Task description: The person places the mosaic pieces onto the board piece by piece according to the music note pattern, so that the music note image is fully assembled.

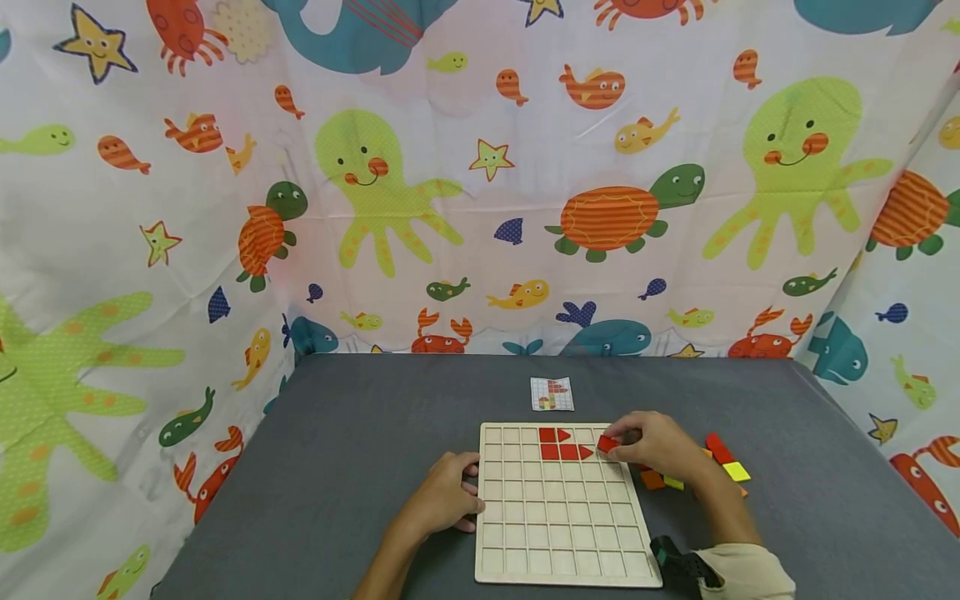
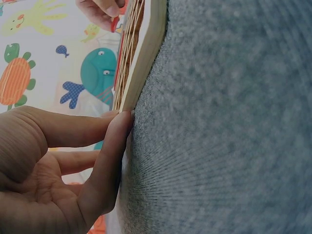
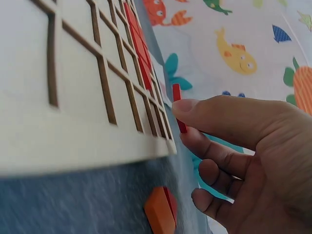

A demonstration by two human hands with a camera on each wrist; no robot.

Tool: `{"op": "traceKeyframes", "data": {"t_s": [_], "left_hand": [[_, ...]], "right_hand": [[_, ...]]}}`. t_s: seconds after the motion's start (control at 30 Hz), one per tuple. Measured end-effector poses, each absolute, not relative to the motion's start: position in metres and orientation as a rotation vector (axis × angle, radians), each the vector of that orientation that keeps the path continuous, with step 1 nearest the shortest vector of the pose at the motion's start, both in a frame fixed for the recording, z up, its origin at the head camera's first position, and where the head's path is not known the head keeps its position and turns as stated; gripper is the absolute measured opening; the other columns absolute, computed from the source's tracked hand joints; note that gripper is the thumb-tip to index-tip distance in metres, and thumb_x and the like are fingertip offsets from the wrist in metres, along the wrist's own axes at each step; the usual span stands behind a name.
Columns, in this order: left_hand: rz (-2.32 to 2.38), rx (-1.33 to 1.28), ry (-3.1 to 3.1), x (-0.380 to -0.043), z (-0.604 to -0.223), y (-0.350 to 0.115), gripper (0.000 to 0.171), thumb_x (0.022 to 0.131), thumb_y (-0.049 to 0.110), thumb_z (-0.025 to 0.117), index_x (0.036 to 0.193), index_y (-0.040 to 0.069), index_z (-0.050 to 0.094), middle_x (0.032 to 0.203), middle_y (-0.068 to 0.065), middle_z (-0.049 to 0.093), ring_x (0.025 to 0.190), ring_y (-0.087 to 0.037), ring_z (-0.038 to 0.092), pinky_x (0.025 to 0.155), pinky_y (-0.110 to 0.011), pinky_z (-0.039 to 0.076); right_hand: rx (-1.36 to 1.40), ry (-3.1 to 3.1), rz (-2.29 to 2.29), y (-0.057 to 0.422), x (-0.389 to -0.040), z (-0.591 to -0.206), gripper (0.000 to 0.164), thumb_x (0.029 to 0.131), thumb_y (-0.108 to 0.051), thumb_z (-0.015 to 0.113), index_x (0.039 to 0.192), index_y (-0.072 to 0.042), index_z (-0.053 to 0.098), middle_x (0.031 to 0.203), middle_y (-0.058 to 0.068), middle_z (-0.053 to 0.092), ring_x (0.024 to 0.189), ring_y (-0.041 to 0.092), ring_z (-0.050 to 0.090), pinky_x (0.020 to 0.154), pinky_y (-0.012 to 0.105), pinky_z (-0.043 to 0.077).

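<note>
My right hand pinches a small red square tile between thumb and fingertips, over the top right corner of a wooden grid board. In the right wrist view the red tile is seen edge-on, tilted up off the board. Red tiles lie in the board's upper rows, squares with triangles at their right ends. My left hand holds the board's left edge; in the left wrist view its fingertips meet at the pale rim.
Loose red, orange and yellow tiles lie right of the board, partly behind my right forearm. A small printed pattern card lies beyond the board on the grey tabletop. A sea-animal patterned cloth hangs behind and at both sides.
</note>
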State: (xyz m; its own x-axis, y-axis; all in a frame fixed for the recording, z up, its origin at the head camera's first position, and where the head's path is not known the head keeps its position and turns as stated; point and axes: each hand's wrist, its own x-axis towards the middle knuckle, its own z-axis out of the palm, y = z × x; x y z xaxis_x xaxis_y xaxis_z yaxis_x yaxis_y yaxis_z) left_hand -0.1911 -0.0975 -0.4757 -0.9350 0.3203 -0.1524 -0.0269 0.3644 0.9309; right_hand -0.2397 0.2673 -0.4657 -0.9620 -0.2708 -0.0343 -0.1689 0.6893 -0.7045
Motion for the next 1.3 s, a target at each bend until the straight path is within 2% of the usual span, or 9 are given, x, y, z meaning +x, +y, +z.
{"op": "traceKeyframes", "data": {"t_s": [0.1,0.3,0.5,0.77,1.0,1.3], "left_hand": [[1.605,0.26,2.319,-0.19,-0.474,-0.098,0.073,0.081,-0.016,0.073,0.15,-0.011,0.049,0.127,-0.02,0.051,0.098,-0.027,0.06,0.054,-0.038,0.066],[1.606,0.257,2.317,-0.19,-0.474,-0.098,0.074,0.08,-0.016,0.074,0.15,-0.01,0.049,0.128,-0.02,0.051,0.098,-0.028,0.061,0.054,-0.039,0.066],[1.598,0.25,2.323,-0.191,-0.476,-0.098,0.074,0.08,-0.016,0.074,0.15,-0.01,0.049,0.127,-0.019,0.051,0.098,-0.026,0.06,0.054,-0.038,0.066],[1.602,0.253,2.321,-0.19,-0.474,-0.098,0.074,0.08,-0.016,0.074,0.15,-0.011,0.049,0.127,-0.02,0.051,0.097,-0.026,0.06,0.054,-0.038,0.066],[1.607,0.243,2.319,-0.189,-0.473,-0.097,0.074,0.079,-0.017,0.074,0.149,-0.011,0.049,0.126,-0.02,0.051,0.097,-0.027,0.06,0.053,-0.039,0.066],[1.608,0.245,2.324,-0.189,-0.475,-0.097,0.074,0.079,-0.017,0.074,0.149,-0.011,0.049,0.126,-0.019,0.051,0.097,-0.026,0.06,0.053,-0.039,0.066]], "right_hand": [[-0.405,2.747,-1.148,0.259,-0.24,-0.466,0.028,0.086,-0.02,0.085,0.111,-0.007,0.08,0.091,0.002,0.063,0.08,0.02,0.054,0.06,0.027,0.044],[-0.502,2.724,-1.142,0.244,-0.239,-0.468,0.024,0.087,-0.017,0.083,0.109,-0.008,0.08,0.097,0.003,0.066,0.085,0.02,0.055,0.065,0.027,0.051],[-0.583,2.735,-1.123,0.229,-0.239,-0.469,0.025,0.086,-0.017,0.085,0.11,-0.008,0.081,0.095,0.002,0.067,0.081,0.017,0.055,0.065,0.027,0.05],[-0.648,2.683,-1.108,0.213,-0.236,-0.468,0.028,0.087,-0.019,0.087,0.112,-0.008,0.082,0.104,0.002,0.07,0.09,0.019,0.057,0.071,0.025,0.053],[-0.706,2.661,-1.104,0.203,-0.234,-0.469,0.024,0.087,-0.014,0.087,0.109,-0.007,0.082,0.102,0.001,0.07,0.09,0.019,0.059,0.074,0.026,0.054],[-0.695,2.666,-1.044,0.195,-0.231,-0.467,0.026,0.086,-0.013,0.088,0.111,-0.006,0.081,0.106,0.0,0.07,0.096,0.017,0.062,0.08,0.028,0.057]]}}
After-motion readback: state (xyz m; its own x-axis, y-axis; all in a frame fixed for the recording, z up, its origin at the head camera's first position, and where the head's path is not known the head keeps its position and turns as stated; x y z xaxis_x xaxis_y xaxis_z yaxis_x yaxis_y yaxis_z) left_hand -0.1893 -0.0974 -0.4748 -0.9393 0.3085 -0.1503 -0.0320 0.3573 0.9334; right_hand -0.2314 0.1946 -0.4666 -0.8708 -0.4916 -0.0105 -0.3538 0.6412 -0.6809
